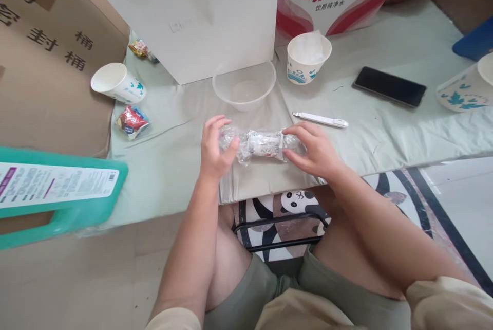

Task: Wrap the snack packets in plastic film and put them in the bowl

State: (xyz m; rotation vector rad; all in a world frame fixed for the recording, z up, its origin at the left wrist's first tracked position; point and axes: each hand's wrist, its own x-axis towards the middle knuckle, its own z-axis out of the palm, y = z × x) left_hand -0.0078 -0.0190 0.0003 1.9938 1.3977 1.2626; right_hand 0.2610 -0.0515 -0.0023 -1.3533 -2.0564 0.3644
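Note:
A small package in crinkled clear plastic, with a white printed label, lies lengthwise at the table's front. My left hand curls around its left end, thumb on the near side and fingers on the far side. At the opposite end, the thumb and fingers of my right hand close on the plastic beside the label. What is inside the wrapping is hard to make out. Just behind it stands a clear plastic bowl. A white utility knife rests beyond my right hand.
Paper cups stand at left, centre and far right. A black phone lies on the right. Boxes, including a white box, line the back. A red snack packet and green jug are at left.

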